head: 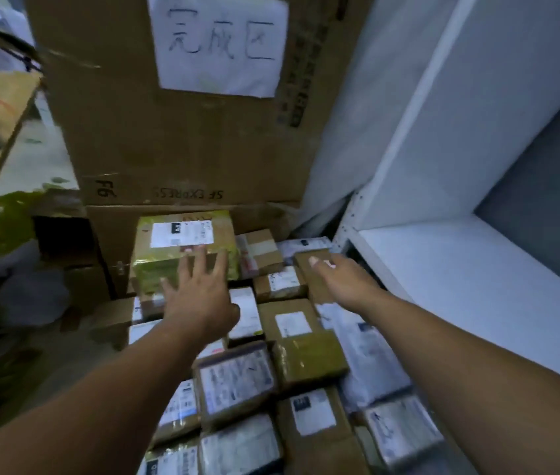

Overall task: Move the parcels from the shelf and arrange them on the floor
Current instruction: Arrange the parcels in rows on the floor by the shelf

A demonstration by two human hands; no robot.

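The yellow-green taped parcel (168, 265), brown cardboard with a white label on top, sits right at the foot of the big cardboard box (168, 132). It's raised above the other parcels (302, 358), which spread out from that box in rough rows. The left hand (199, 296) is spread flat with straight fingers on the parcel's near top edge, touching it I think, though it's blurry. The right hand (343, 279) is open too and holds nothing, stretched over a plain brown parcel (306, 281) off to the big box's lower right.

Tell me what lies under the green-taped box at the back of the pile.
Edges of brown cardboard parcels show beneath the green-taped box. The left hand covers its lower right side, so the rest underneath is hidden.
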